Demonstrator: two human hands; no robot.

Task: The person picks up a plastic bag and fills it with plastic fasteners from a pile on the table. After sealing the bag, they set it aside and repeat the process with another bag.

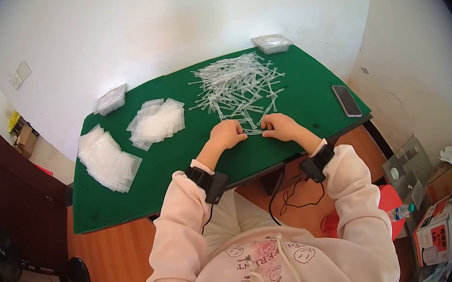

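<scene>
A large heap of thin clear plastic sticks with small looped ends [238,80] lies on the green-covered table. At the near edge of this heap, a few sticks [253,132] lie crosswise between my two hands. My left hand [227,134] is closed, its thumb and fingers pinching the left end of these sticks. Curled around their right end is my right hand [282,127], with thumb and fingertips together. How many sticks are held is too small to tell. To the left of my left hand are a pile of clear plastic bags [157,122] and a second bag pile [109,160].
A clear box [110,100] sits at the table's left back edge, another clear box [273,43] at the far back. A phone [347,101] lies by the right edge. Black cables [300,196] hang below the table's front edge. Cartons [437,233] stand on the floor at right.
</scene>
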